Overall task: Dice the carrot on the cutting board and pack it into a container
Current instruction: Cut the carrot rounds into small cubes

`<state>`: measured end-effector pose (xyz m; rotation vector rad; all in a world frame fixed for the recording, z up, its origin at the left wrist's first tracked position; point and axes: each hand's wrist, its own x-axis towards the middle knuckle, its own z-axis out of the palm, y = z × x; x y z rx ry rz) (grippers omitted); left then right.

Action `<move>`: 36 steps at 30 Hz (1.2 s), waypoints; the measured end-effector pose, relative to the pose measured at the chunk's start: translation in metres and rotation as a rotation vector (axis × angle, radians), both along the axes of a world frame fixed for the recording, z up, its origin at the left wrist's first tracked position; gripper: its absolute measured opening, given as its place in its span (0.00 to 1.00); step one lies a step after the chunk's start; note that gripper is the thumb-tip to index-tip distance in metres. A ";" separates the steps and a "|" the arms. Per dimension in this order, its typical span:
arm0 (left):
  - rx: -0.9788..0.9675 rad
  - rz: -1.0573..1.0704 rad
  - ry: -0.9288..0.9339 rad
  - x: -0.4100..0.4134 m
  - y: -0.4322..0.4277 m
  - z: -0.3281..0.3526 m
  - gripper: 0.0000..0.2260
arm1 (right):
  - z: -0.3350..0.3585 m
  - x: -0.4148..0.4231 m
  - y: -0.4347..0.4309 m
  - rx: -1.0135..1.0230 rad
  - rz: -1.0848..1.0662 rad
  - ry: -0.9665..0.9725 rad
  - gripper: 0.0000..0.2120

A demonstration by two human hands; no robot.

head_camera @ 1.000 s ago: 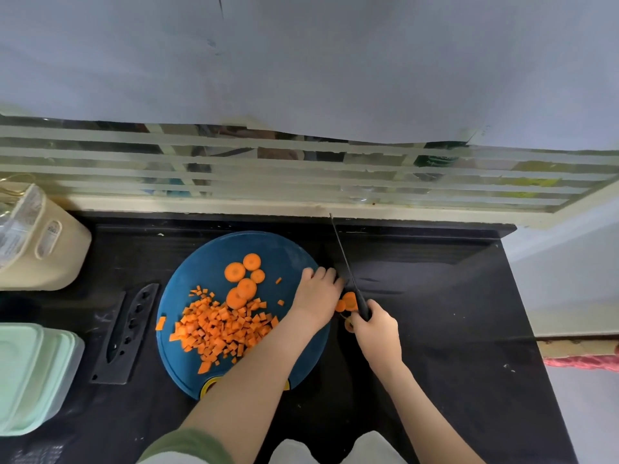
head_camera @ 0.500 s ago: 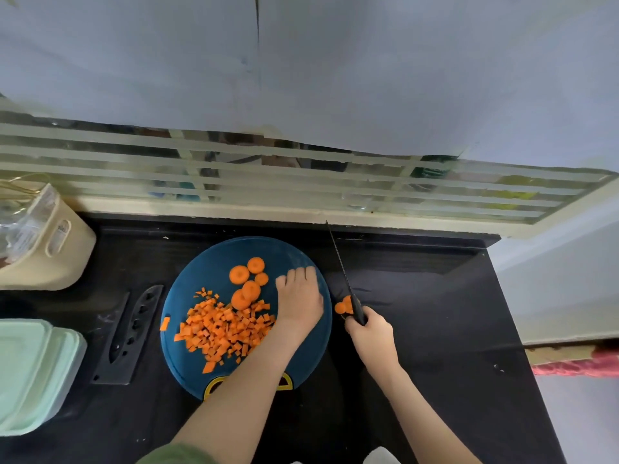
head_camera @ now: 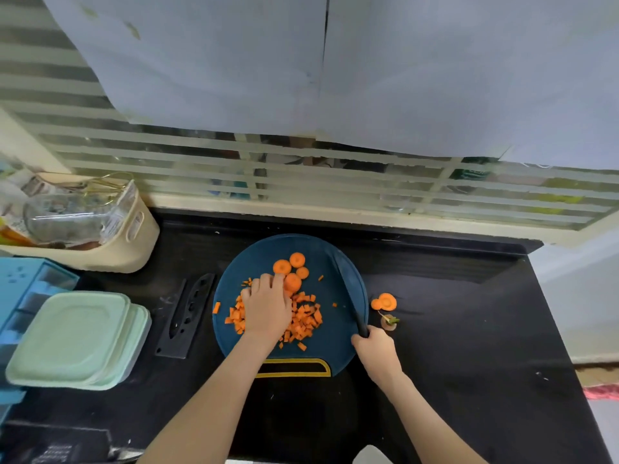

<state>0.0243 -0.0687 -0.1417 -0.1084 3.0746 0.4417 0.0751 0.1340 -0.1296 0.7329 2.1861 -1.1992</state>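
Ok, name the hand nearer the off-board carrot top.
Right. The right hand is on the near side of the carrot top; the left hand is far left, on the dice.

One wide-angle view, worn on the person's head, looks forward and steeply down onto the counter (head_camera: 452, 329), facing the slatted window (head_camera: 335, 182) behind it. It sits close: the cutting board (head_camera: 258, 262) fills mid-frame, the left hand (head_camera: 266, 308) and the right hand (head_camera: 376, 351), gripping the knife (head_camera: 346, 289), at it, forearms entering from the bottom edge.
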 end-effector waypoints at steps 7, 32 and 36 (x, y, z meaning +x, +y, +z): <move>-0.026 -0.005 -0.151 -0.012 -0.018 0.003 0.20 | 0.005 0.014 -0.013 0.003 0.191 -0.056 0.05; 0.626 0.409 -0.441 -0.055 -0.032 0.016 0.25 | -0.004 0.005 -0.011 -0.074 0.083 -0.065 0.02; 0.779 0.476 -0.400 -0.064 -0.049 -0.013 0.34 | -0.007 0.009 -0.020 -0.193 0.050 -0.137 0.04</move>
